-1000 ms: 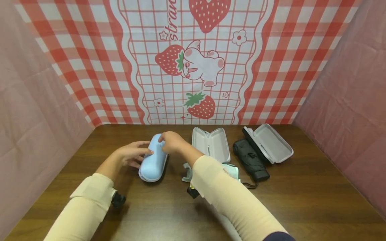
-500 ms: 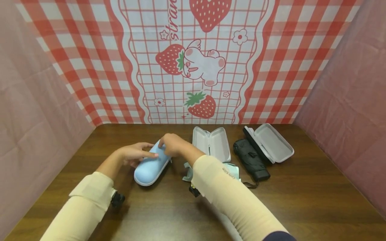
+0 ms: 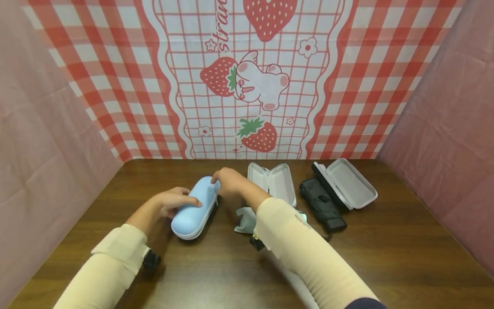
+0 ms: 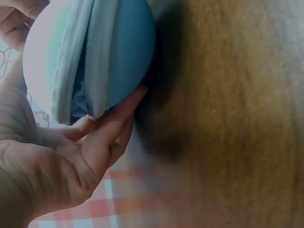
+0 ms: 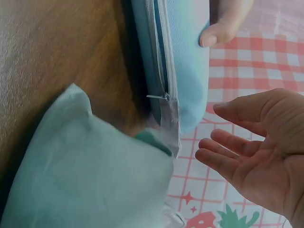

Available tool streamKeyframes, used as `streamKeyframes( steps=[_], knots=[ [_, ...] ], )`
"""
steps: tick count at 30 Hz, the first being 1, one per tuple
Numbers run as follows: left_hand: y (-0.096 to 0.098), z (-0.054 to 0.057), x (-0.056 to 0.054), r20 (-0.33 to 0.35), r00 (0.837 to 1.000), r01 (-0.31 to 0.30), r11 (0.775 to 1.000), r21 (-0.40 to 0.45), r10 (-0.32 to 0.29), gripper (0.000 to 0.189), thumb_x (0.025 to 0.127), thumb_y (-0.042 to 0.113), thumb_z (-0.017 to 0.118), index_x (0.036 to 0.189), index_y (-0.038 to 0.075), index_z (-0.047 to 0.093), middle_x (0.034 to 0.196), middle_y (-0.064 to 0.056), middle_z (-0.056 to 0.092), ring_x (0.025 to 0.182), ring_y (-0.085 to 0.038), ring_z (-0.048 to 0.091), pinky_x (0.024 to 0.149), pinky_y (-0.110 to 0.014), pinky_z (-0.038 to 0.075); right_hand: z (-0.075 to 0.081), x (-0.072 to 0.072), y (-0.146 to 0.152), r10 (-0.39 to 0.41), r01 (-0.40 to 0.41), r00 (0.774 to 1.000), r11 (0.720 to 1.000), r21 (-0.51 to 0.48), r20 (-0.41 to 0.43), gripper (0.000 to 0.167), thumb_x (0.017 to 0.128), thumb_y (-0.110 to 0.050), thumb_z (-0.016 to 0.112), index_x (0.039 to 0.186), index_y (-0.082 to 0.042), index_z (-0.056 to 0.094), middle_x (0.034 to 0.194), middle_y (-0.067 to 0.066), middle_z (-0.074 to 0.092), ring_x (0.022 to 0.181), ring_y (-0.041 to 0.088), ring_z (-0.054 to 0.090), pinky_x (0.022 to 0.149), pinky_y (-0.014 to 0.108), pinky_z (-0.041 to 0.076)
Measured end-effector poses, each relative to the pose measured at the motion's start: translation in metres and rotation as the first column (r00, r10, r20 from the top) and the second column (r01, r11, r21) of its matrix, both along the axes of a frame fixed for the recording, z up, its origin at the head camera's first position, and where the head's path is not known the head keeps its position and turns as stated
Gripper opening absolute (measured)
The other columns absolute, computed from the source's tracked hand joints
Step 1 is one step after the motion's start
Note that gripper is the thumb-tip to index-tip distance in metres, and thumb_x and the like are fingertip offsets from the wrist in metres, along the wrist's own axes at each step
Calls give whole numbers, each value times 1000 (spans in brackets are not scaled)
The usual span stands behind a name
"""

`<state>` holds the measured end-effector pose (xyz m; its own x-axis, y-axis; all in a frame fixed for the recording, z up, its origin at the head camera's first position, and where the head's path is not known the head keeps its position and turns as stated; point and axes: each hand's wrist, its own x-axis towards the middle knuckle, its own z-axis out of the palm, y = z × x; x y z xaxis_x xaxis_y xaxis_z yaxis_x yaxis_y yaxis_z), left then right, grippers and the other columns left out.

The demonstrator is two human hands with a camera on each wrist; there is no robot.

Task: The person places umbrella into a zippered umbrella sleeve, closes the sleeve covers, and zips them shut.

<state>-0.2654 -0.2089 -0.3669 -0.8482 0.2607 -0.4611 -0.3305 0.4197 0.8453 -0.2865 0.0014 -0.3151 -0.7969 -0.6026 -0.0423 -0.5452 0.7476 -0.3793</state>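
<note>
Slippage is perhaps looming because we are gripping the gaping blue case with our left hand alone, our right hand hovering loosely spread.

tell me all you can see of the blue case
The blue case is long and round-ended, its shell finely textured like fabric. A pale zip runs along the side, gaping, slider near the far end. It slants over the table's left half, far end rightward. The left hand grips it; whether the right hand touches it is unclear.
</note>
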Motion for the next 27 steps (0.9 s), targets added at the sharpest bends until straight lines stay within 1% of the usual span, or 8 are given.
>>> streamKeyframes(
  steps=[4, 7, 10, 14, 17, 19, 23, 27],
  knots=[
    [0, -4, 4, -7, 998, -62, 996, 67, 63, 70, 80, 22, 71, 133, -7, 38, 108, -20, 58, 88, -30, 64, 74, -47, 56, 3, 0, 12, -5, 0, 999, 993, -117, -36, 32, 82, 2, 65, 114, 1, 68, 111, 13, 68, 102, 25, 63, 91, 34, 49],
    [0, -5, 8, -19, 992, -121, 986, 115, 124, 73, 81, 21, 71, 137, -7, 33, 110, -21, 58, 89, -29, 64, 74, -48, 56, 7, 3, 22, -34, 32, 999, 973, -229, -5, 27, 82, 1, 67, 109, 1, 68, 105, 11, 69, 99, 26, 64, 88, 33, 51],
    [-1, -6, 10, -31, 983, -175, 971, 163, 182, 74, 83, 21, 70, 140, -5, 30, 113, -23, 56, 89, -29, 64, 74, -49, 56, 10, 7, 29, -56, 58, 998, 953, -297, 16, 25, 82, 0, 68, 107, 1, 68, 104, 10, 69, 100, 26, 64, 87, 32, 51],
    [3, -6, 14, -34, 969, -230, 945, 234, 244, 71, 84, 19, 70, 138, -5, 30, 115, -23, 54, 86, -28, 65, 74, -48, 56, 10, 12, 36, -61, 56, 998, 949, -309, -4, 22, 84, -2, 69, 106, -1, 68, 103, 9, 68, 98, 25, 64, 85, 31, 52],
    [8, -7, 17, -31, 962, -252, 925, 284, 271, 71, 84, 19, 70, 138, -4, 31, 115, -22, 54, 86, -27, 65, 74, -47, 56, 6, 17, 41, -56, 45, 998, 948, -316, -28, 20, 84, -4, 70, 104, -2, 68, 100, 9, 69, 93, 23, 64, 82, 31, 52],
    [12, -7, 19, -22, 960, -259, 912, 317, 280, 69, 85, 19, 68, 139, -3, 31, 117, -21, 54, 88, -26, 64, 74, -46, 55, 3, 20, 43, -61, 45, 998, 940, -338, -36, 20, 84, -4, 71, 104, -1, 68, 99, 10, 69, 90, 21, 64, 80, 30, 52],
    [18, -6, 24, -17, 960, -251, 886, 390, 280, 66, 87, 18, 65, 141, -3, 31, 115, -17, 56, 91, -25, 63, 77, -44, 54, -5, 24, 48, -90, 82, 996, 899, -430, 2, 22, 85, -4, 71, 106, 0, 67, 100, 11, 68, 91, 21, 63, 81, 31, 52],
    [24, -2, 28, -21, 965, -224, 862, 455, 262, 65, 88, 17, 64, 141, -4, 32, 108, -12, 60, 91, -23, 64, 79, -44, 54, -9, 26, 53, -119, 138, 990, 833, -535, 71, 24, 86, -4, 71, 109, -2, 65, 104, 11, 67, 94, 20, 62, 83, 31, 52]
  ],
)
